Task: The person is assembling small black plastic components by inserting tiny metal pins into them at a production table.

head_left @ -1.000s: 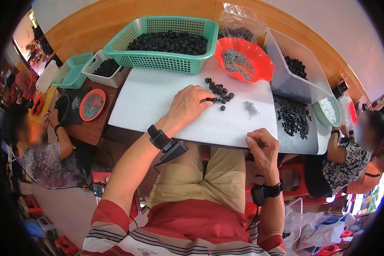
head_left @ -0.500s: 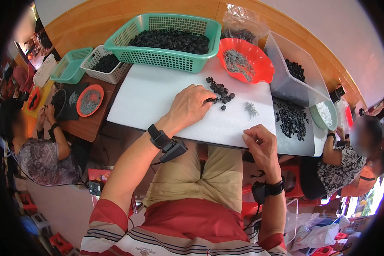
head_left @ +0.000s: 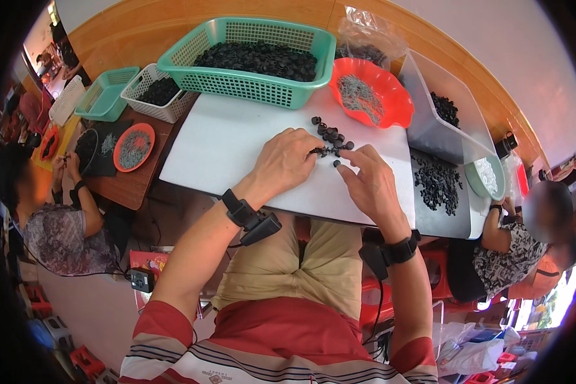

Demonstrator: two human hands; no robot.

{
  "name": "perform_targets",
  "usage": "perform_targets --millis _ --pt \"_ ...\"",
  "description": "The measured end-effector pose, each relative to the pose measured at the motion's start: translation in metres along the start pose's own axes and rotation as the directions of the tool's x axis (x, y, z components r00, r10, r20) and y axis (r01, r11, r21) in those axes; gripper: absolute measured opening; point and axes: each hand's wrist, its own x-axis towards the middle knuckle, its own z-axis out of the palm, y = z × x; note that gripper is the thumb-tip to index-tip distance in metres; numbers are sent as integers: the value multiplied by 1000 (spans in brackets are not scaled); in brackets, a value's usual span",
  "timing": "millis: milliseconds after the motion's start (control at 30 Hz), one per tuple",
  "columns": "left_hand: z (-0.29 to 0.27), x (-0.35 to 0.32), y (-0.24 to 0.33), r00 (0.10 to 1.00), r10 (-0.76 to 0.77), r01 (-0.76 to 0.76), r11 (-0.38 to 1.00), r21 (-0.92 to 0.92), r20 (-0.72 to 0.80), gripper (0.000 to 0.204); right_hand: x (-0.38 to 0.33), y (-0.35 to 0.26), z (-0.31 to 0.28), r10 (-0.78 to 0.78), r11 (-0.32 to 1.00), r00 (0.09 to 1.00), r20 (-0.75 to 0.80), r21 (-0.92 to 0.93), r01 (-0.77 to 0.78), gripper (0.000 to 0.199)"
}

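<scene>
White board (head_left: 217, 141) (orange wall (head_left: 134, 32) behind)

Left neighbour: person in grey patterned top (head_left: 64, 233), beside brown table (head_left: 131, 185).
Right neighbours: person in black-and-white top (head_left: 500, 264); another in orange (head_left: 536, 281), partly hidden.
Far left: small green basket (head_left: 101, 115).
Floor left: red stool (head_left: 86, 363).
Lower right: white plastic bag (head_left: 477, 360).
Wall: orange-brown panel (head_left: 163, 18).

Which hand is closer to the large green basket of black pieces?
Left. The left hand is just in front of the large green basket; the right hand is farther off, out beyond its right end.
</scene>
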Motion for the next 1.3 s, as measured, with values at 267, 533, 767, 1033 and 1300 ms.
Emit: perform_targets --millis 267,533,767,1033,1300 --pt "2 -1 -2 999 27 -26 1000 10 -33 21 23 2 19 32 969 991 134 -247 2 26" --pt "0 0 0 1000 19 -19 1000 4 -19 21 25 4 27 38 982 995 92 -188 -20 19" --pt "0 0 0 999 21 -21 1000 7 -25 19 26 3 31 36 992 998 55 -122 -29 16" --pt "0 -1 1 1000 24 -24 1000 -6 -21 21 25 10 35 -73 987 997 39 -139 78 13" --pt "-4 1 3 999 -6 6 1000 1 37 24 25 8 30 -12 996 997 78 -88 18 26"
